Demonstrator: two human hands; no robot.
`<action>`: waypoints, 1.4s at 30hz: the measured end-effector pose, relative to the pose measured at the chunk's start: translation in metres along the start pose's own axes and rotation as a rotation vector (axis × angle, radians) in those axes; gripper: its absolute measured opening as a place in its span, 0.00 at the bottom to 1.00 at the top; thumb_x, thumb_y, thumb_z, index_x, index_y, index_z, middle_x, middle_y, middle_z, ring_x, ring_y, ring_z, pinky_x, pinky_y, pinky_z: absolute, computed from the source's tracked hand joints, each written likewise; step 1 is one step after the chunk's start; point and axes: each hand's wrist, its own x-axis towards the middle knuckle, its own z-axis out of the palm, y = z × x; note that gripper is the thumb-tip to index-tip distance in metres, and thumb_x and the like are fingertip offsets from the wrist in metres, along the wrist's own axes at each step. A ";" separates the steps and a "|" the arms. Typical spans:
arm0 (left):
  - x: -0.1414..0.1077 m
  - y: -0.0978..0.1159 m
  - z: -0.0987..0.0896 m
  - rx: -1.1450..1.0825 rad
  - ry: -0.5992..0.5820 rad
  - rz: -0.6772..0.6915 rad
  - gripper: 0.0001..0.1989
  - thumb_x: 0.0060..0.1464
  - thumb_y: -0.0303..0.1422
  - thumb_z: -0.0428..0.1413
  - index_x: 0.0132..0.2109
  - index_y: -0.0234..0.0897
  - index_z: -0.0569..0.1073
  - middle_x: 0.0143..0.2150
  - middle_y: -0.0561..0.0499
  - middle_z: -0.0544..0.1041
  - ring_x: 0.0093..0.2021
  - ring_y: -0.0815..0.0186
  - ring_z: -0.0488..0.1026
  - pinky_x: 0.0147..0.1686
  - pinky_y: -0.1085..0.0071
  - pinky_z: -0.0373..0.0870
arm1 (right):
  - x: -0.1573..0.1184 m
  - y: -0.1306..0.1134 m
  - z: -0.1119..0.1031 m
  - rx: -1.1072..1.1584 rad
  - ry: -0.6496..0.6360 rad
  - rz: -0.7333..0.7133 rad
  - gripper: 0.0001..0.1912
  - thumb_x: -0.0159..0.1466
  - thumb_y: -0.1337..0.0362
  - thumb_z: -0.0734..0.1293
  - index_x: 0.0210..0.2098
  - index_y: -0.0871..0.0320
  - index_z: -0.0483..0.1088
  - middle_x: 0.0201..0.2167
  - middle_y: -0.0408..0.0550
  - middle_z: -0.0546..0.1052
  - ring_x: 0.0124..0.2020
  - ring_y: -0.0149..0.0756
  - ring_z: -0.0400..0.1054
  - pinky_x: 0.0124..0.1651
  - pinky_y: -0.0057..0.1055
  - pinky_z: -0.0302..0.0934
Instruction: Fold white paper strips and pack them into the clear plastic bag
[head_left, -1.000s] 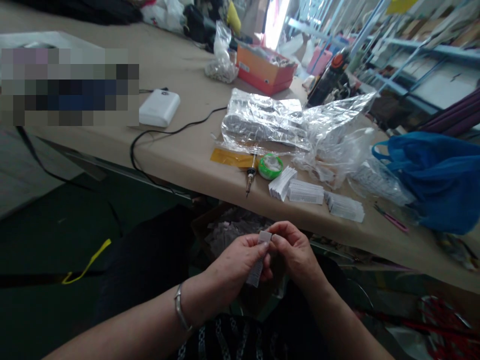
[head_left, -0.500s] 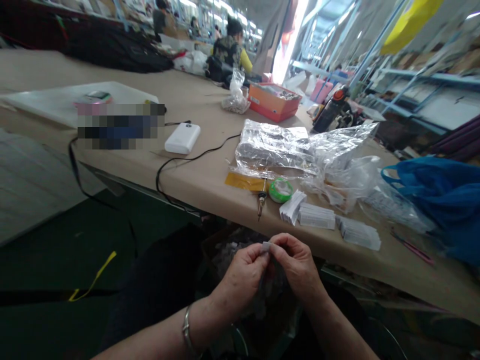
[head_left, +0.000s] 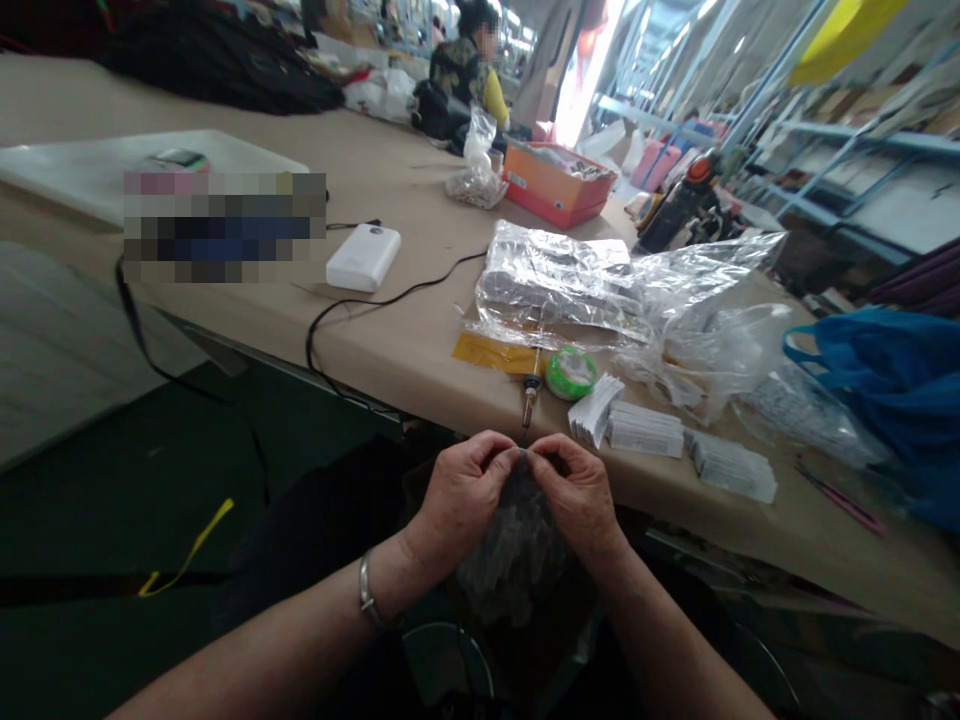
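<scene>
My left hand (head_left: 463, 492) and my right hand (head_left: 576, 492) meet just past the table edge, each with thumb and forefinger pinched together. Between the fingertips is a small whitish label (head_left: 523, 456), mostly hidden by the fingers. Right above them, the metal tip of a soldering iron (head_left: 530, 395) points over the edge toward the pinched label. Whether they touch I cannot tell. Stacks of white labels (head_left: 646, 430) lie to the right, near a green-rimmed tape roll (head_left: 571, 373). Below my hands, many pale scraps (head_left: 514, 550) fill a container.
Amber tape (head_left: 495, 352) lies beside the iron. Behind it are clear plastic packaging (head_left: 562, 280), an orange box (head_left: 559, 185) and a white power bank (head_left: 364, 257) near a black cable. To the right are pink-handled tweezers (head_left: 847, 503) and a blue bag (head_left: 892, 400). Farther back sits a person.
Both hands have moved up and slightly left to the iron's tip, keeping the small label pinched. Less of the label shows now. The view has shifted slightly.
</scene>
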 end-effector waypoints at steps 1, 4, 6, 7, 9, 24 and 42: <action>0.001 -0.001 -0.001 0.014 0.000 0.021 0.08 0.55 0.33 0.53 0.32 0.35 0.74 0.27 0.54 0.74 0.29 0.70 0.69 0.30 0.78 0.64 | 0.001 0.000 0.001 -0.008 0.003 -0.011 0.06 0.58 0.63 0.66 0.28 0.60 0.69 0.22 0.39 0.68 0.24 0.27 0.59 0.28 0.23 0.55; 0.004 -0.002 -0.002 0.042 0.012 0.072 0.07 0.55 0.31 0.53 0.32 0.35 0.74 0.27 0.54 0.74 0.28 0.71 0.69 0.30 0.79 0.64 | 0.004 0.002 0.002 -0.022 0.010 -0.038 0.05 0.59 0.64 0.66 0.28 0.59 0.70 0.22 0.39 0.68 0.24 0.27 0.60 0.28 0.23 0.56; 0.006 -0.002 -0.003 0.046 0.018 0.088 0.08 0.55 0.30 0.53 0.31 0.35 0.74 0.26 0.55 0.74 0.28 0.72 0.68 0.29 0.79 0.64 | 0.005 0.003 0.002 -0.032 0.024 -0.060 0.05 0.59 0.65 0.65 0.29 0.59 0.70 0.22 0.39 0.68 0.25 0.28 0.60 0.29 0.23 0.56; 0.007 -0.002 -0.003 0.046 0.018 0.091 0.08 0.55 0.30 0.52 0.31 0.35 0.74 0.26 0.55 0.74 0.27 0.72 0.68 0.29 0.79 0.64 | 0.005 0.003 0.003 -0.043 0.032 -0.074 0.05 0.59 0.65 0.65 0.29 0.59 0.70 0.23 0.39 0.69 0.25 0.28 0.60 0.29 0.23 0.56; 0.008 -0.002 -0.003 0.048 0.017 0.097 0.08 0.55 0.30 0.52 0.31 0.34 0.74 0.26 0.54 0.74 0.27 0.72 0.68 0.29 0.79 0.64 | 0.005 0.004 0.003 -0.068 0.048 -0.102 0.04 0.59 0.65 0.65 0.29 0.59 0.70 0.23 0.39 0.69 0.25 0.28 0.61 0.29 0.24 0.56; 0.012 -0.005 0.000 0.055 0.026 0.115 0.08 0.55 0.30 0.53 0.31 0.35 0.74 0.26 0.55 0.74 0.27 0.72 0.68 0.29 0.79 0.63 | 0.008 0.008 0.005 -0.114 0.086 -0.145 0.04 0.60 0.66 0.64 0.30 0.58 0.70 0.24 0.40 0.70 0.26 0.29 0.63 0.32 0.25 0.59; -0.007 -0.012 -0.007 0.074 -0.022 0.028 0.08 0.55 0.33 0.54 0.31 0.36 0.76 0.26 0.54 0.76 0.28 0.69 0.71 0.29 0.78 0.66 | -0.020 -0.005 -0.030 -0.404 0.075 -0.303 0.02 0.62 0.66 0.65 0.33 0.57 0.71 0.27 0.42 0.73 0.28 0.30 0.66 0.33 0.26 0.61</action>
